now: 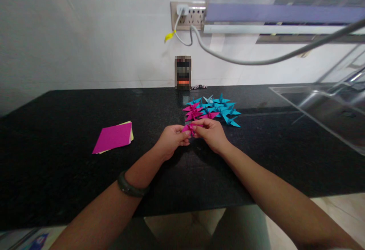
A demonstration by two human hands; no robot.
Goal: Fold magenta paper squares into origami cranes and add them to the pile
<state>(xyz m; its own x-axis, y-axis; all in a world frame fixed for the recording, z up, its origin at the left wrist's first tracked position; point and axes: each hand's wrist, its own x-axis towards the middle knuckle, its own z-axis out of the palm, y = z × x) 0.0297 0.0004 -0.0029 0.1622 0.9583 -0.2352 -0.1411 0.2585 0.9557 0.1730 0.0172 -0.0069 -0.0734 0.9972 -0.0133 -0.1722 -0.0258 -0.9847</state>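
Between my hands is a pink paper crane (189,128), held just above the dark countertop. My left hand (172,140) pinches its left side, thumb on top. From the other side, the fingers of my right hand (210,133) close on its right part, hiding some of it. Right behind my hands stands a cluster of finished paper cranes: several blue ones (221,109), a paler one (209,99) and a few pink ones (193,112). To the left lies a stack of square paper (114,137), pink on top with yellow edges showing beneath.
A black countertop (71,181) runs along the tiled wall. At its right is a metal sink (322,109) with a faucet. A blurred-out phone-like object (183,72) leans on the wall beside a beaded strand (199,87). A grey cable (245,62) hangs from the socket panel (196,15).
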